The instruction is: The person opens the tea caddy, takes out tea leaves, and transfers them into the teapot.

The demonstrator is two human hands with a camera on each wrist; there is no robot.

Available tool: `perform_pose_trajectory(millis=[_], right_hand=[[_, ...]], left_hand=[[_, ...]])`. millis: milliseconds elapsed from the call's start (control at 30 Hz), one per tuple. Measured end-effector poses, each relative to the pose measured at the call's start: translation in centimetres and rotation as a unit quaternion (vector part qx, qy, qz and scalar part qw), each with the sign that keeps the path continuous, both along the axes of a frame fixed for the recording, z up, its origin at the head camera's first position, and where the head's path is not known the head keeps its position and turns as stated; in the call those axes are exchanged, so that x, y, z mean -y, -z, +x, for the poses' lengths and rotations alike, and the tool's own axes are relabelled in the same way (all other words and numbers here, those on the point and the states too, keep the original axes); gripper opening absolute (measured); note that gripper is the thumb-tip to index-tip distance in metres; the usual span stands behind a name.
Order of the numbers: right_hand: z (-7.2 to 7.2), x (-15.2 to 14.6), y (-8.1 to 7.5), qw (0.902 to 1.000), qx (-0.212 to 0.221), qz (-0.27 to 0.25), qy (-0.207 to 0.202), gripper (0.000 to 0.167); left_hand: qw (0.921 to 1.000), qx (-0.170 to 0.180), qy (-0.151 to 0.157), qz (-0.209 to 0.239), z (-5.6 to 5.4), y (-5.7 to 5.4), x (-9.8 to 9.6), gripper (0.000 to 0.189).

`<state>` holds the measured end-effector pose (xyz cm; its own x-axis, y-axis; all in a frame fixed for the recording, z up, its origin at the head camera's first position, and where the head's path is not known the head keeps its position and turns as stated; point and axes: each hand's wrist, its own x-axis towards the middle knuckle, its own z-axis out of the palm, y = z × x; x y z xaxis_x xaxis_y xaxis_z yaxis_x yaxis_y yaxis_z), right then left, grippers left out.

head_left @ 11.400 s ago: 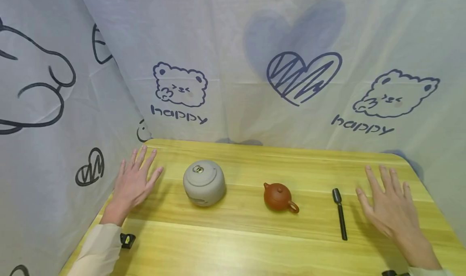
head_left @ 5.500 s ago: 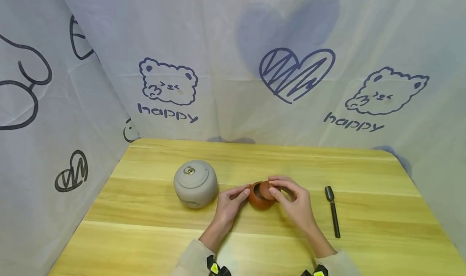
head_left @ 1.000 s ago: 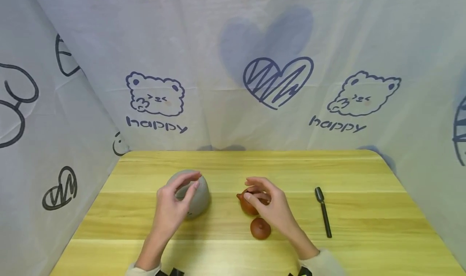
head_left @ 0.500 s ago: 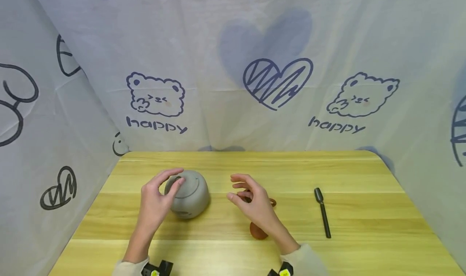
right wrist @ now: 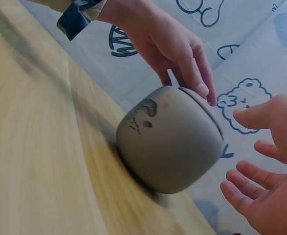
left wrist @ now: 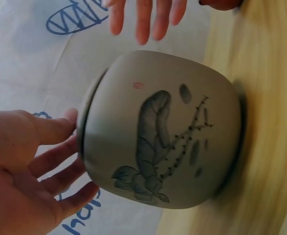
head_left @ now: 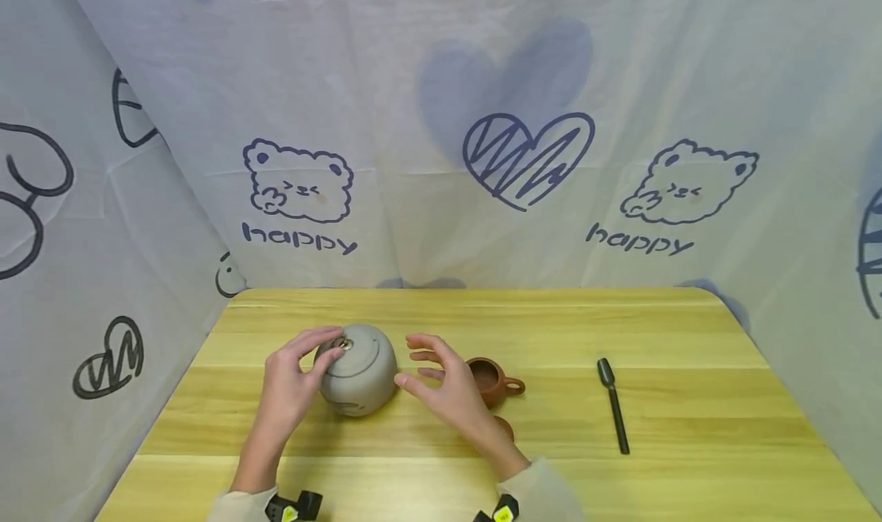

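Since half a second ago, the right hand (head_left: pixel 444 392) has moved left, off the pot (head_left: pixel 492 396) and over beside the jar (head_left: pixel 364 393). Its fingers are loosely curved and well parted from the thumb, holding nothing, near the jar's side. The left hand (head_left: pixel 291 380) has barely shifted: its thumb and fingers are bent and apart at the jar lid (head_left: pixel 357 360), on either side of the brass ring (head_left: pixel 347 344). Whether the fingertips touch the ring, I cannot tell.

The jar stands upright on the table (head_left: pixel 689 331), left of the pot, its lid on; dark painted plants and a small red mark show on its side. The brown pot sits uncovered, handle to the right. Just in front of it lies the pot lid (head_left: pixel 506 428), partly hidden by the right forearm. Farther right, well apart, lies the black scoop (head_left: pixel 612 406). Behind hangs a pale cloth (head_left: pixel 406 124) with hearts, bears and "happy".
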<state>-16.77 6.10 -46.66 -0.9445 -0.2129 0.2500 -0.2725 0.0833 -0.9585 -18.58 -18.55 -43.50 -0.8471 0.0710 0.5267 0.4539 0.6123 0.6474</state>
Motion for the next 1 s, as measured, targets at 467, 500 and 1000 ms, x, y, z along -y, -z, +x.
perform_pose_trajectory(millis=[467,500,1000], right_hand=[[-0.1,3.3,1.7,0.9999,0.007,0.007,-0.002,0.074],[-0.4,3.6,2.4,1.0,0.002,0.006,-0.001,0.075],[-0.4,4.1,3.1,0.9998,-0.01,-0.006,0.017,0.071]], left_hand=[[0.9994,-0.016,-0.019,-0.025,0.0,-0.3,-0.3,0.015],[0.9993,-0.019,-0.02,-0.027,0.0,-0.4,-0.3,0.015],[0.9958,-0.08,-0.016,-0.043,-0.2,-0.1,-0.4,0.01]])
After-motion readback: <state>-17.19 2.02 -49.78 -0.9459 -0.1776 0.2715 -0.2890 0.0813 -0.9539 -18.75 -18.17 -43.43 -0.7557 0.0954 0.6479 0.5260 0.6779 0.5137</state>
